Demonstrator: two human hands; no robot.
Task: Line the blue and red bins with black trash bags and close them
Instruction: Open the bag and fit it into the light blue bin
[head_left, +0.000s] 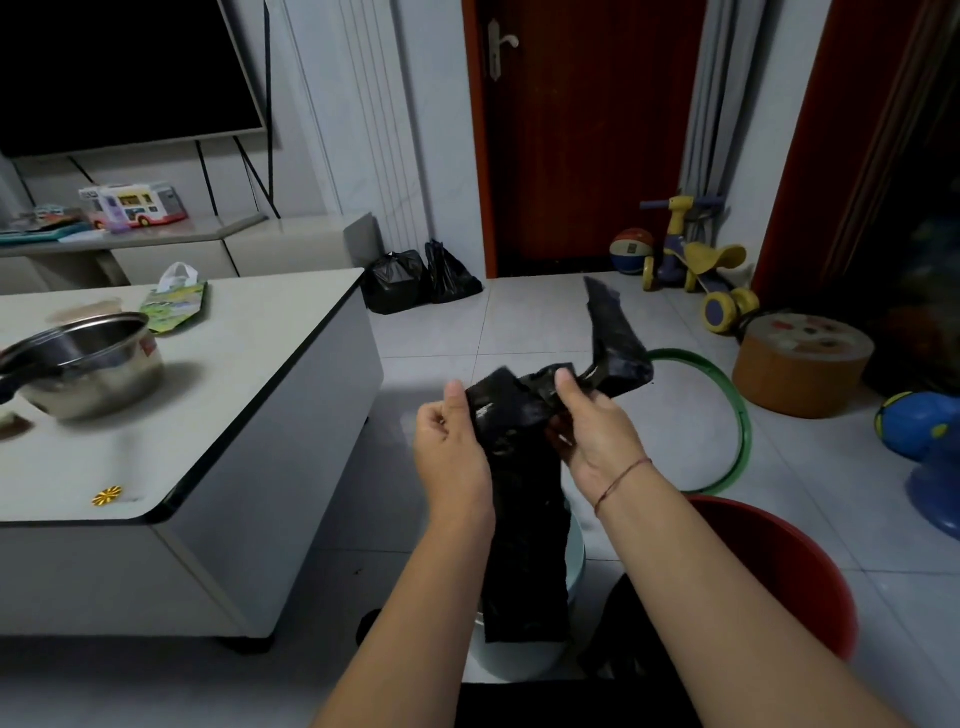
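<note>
Surface (234, 374): a low white unit occupying the left of the view, standing on a pale tiled floor (519, 322).

Red bin (779, 566): on the floor at lower right, beside the person's right forearm; unlined, interior visible.

Blue bin (519, 662): pale in colour, on the floor between the forearms and largely screened by the hanging bag. Whether a liner is already inside cannot be determined.

Black trash bag (524, 519): held in the air in front of the person, above the blue bin. It remains a folded strip. The long part hangs straight down over the bin mouth, and a shorter part juts up and to the right.

Green hoop (737, 415): flat on the floor behind the red bin.

Steel pot (93, 364): on the surface at the far left, blurred.

Left hand (452, 447): fingers curled, thumb upright, pinching the bag's left top edge.

Right hand (597, 436): thumb over, fingers beneath, pinching the bag's top fold. A red cord (623, 478) circles this wrist.
</note>
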